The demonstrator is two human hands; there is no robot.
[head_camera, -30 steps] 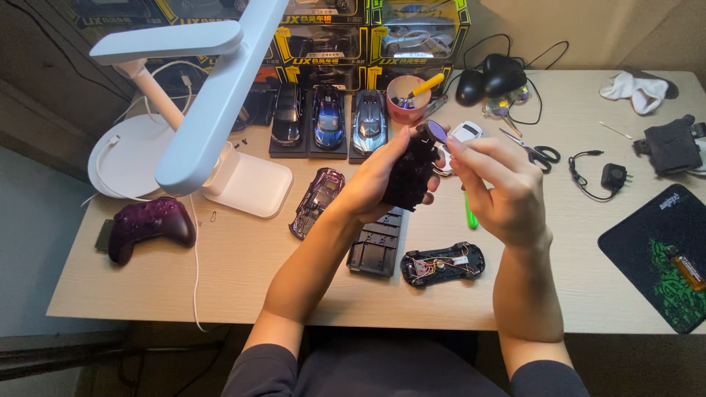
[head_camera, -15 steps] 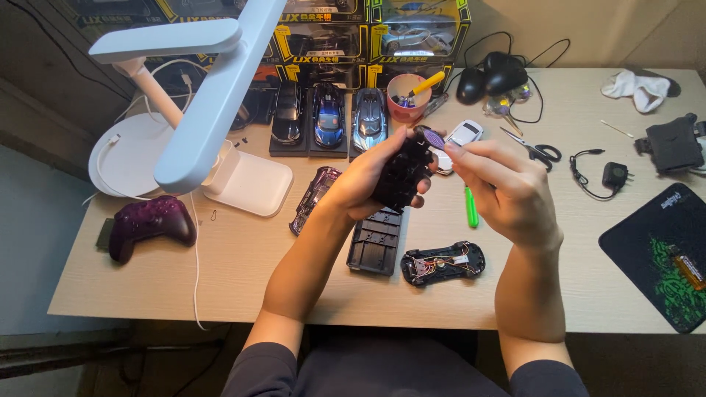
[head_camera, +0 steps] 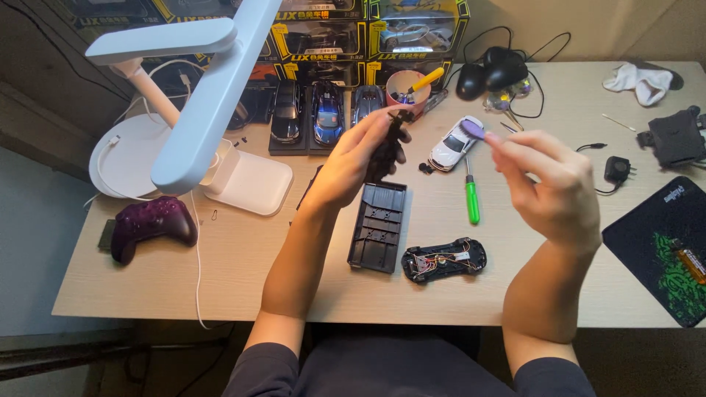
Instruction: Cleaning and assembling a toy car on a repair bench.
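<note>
Grasping dark car part (head_camera: 386, 151) in left hand (head_camera: 351, 163) | right hand (head_camera: 548, 187) pinching purple tool (head_camera: 473, 130)

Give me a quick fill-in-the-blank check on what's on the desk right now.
1. The left hand holds a dark ____ car part.
2. The screwdriver lying on the desk has a ____ handle.
3. The game controller is ____.
4. The white model car lies beyond the ____ hand.

Missing: model; green; purple; right

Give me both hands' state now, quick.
Left hand: closed on a dark model car part.
Right hand: fingertips pinch a small purple piece.
</note>
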